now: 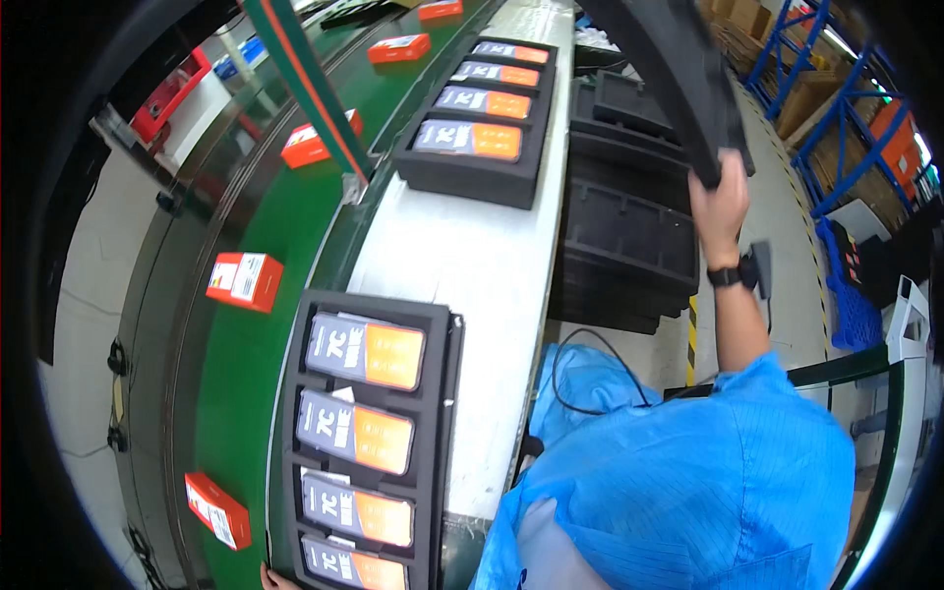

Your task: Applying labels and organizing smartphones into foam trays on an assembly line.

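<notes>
My right hand [722, 202], with a dark wrist strap, is closed on the lower end of a black foam tray [678, 88]. That tray is raised on edge, slightly blurred, and cut off by the top of the view. At the bottom edge only some fingertips of my left hand [276, 581] show, by the near left corner of another foam tray [289, 413]; the rest is out of view. Inside that nearer tray lie several phones [366, 351] with grey and orange fronts, each in its own slot. It seems to rest on another black tray.
Farther up the white bench [447, 246] stands another foam tray [467, 183] of phones. A green conveyor [236, 364] on the left carries several orange boxes [246, 280]. Black trays [629, 236] are stacked right of the bench. A green post [313, 93] rises beside the belt.
</notes>
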Demonstrator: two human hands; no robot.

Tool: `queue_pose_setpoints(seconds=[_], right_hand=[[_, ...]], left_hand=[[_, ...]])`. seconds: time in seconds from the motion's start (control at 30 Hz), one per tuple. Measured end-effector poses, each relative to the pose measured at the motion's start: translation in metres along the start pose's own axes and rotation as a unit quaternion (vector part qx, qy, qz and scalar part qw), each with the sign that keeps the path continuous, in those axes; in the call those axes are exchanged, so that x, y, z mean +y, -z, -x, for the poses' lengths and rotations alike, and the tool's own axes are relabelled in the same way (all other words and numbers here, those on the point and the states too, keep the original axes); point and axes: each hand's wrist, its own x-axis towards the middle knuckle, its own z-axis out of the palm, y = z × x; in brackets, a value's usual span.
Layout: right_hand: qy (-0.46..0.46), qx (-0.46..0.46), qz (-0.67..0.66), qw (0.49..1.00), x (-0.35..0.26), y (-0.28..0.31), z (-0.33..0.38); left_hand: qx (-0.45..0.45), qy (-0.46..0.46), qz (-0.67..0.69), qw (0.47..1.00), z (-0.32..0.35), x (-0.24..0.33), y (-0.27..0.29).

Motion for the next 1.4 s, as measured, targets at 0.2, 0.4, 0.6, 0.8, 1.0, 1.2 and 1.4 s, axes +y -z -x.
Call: queue_pose_setpoints(seconds=[0.2,0.4,0.6,0.8,1.0,1.2,1.4], right_hand=[[-0.113,-0.255,0.101,0.955,0.086,0.025,0.205],[-0.031,-0.382,0.088,0.919,0.105,0.013,0.259],[0.009,-0.431,0.055,0.901,0.112,-0.075,0.248],[-0.019,-0.472,0.054,0.880,0.120,-0.095,0.217],[-0.015,-0.172,-0.182,0.968,0.007,-0.087,0.108],[0.073,-0.168,-0.609,0.772,-0.215,-0.093,0.014],[0.273,-0.333,-0.790,0.435,-0.429,0.026,0.005]], left_hand=[[0.019,0.031,0.024,0.999,0.003,0.015,-0.001],[0.080,0.007,0.050,0.996,0.004,-0.019,-0.006],[0.103,0.039,-0.001,0.994,0.026,0.015,-0.002],[-0.051,-0.026,0.177,0.983,0.032,0.035,0.017],[0.065,0.187,0.332,0.922,0.103,0.126,0.065],[-0.118,0.183,0.277,0.936,0.163,0.219,0.065],[-0.006,0.202,0.155,0.967,0.177,0.243,0.057]])
